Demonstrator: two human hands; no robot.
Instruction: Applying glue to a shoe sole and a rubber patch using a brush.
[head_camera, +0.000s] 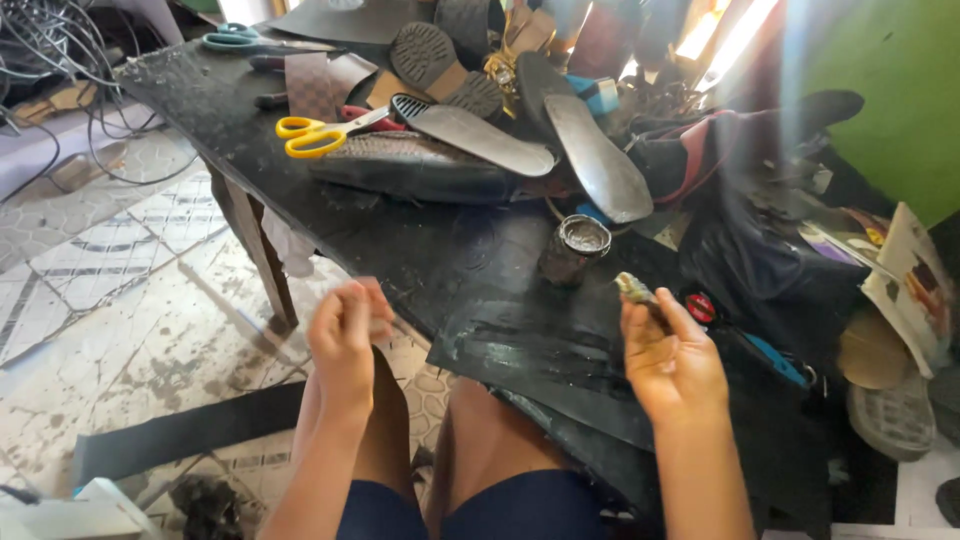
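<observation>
Right hand (672, 358) grips a small glue-caked brush (634, 289); left hand (345, 335) pinches, contents unclear.

The single head-worn camera looked steeply down and forward from close above the person's lap, over a cluttered black desk (420, 250) and tiled floor (130, 330)
</observation>
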